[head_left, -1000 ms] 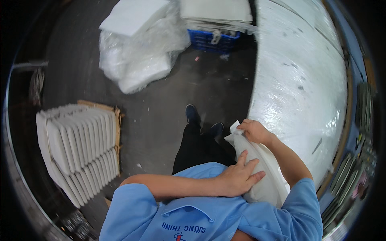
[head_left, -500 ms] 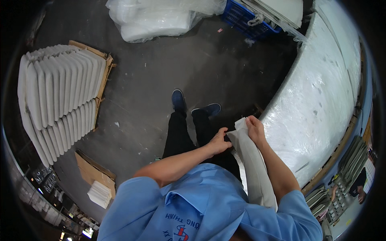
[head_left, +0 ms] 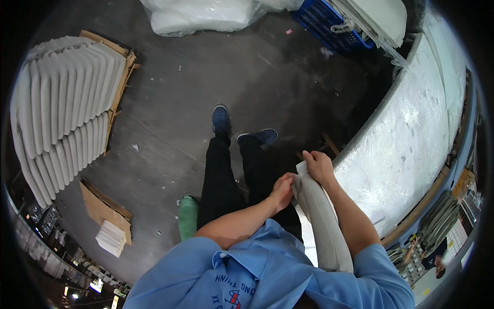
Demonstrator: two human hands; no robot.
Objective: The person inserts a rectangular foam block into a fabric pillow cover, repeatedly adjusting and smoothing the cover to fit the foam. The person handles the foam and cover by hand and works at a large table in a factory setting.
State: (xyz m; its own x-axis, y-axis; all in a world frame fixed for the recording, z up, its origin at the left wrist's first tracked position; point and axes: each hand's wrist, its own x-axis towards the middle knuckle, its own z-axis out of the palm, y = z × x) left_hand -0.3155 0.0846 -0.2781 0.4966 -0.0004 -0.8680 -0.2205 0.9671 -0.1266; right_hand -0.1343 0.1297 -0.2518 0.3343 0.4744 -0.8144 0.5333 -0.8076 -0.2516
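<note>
While scanning from the far left: big stack of white moulded foam pads (head_left: 64, 108) standing on edge in a curved row, backed by a cardboard sheet (head_left: 121, 77) along the right side. Below that, flattened brown cardboard (head_left: 103, 208) on the grey concrete floor (head_left: 170, 118) with a small pile of white sheets (head_left: 110, 238) lying on it. Up top, clear plastic bags stuffed with white foam (head_left: 198, 15). Moving toward the middle, a green bottle-like thing (head_left: 188, 216) sitting on the floor just beside the left leg, then black trousers and dark blue shoes (head_left: 221, 118) pointing away from the camera. Blue shirt sleeves filling the bottom edge. Then the left hand (head_left: 283, 189), fingers curled shut and gripping the left edge of a long pale grey cushion cover (head_left: 324, 216), which hangs in front of the body, running from the hands down toward the right side of the torso. Right hand (head_left: 319, 166) just beside it and a bit higher, fingers folded over the top corner of the same cover, pinching it closed. Both hands near each other, almost touching, on that top end. Further right, a big work table wrapped in shiny clear plastic (head_left: 411, 134), curving away, with a blue plastic crate (head_left: 329, 26) at its far end. Shelves with stacked stuff at the far right edge, too blurry to tell.
</note>
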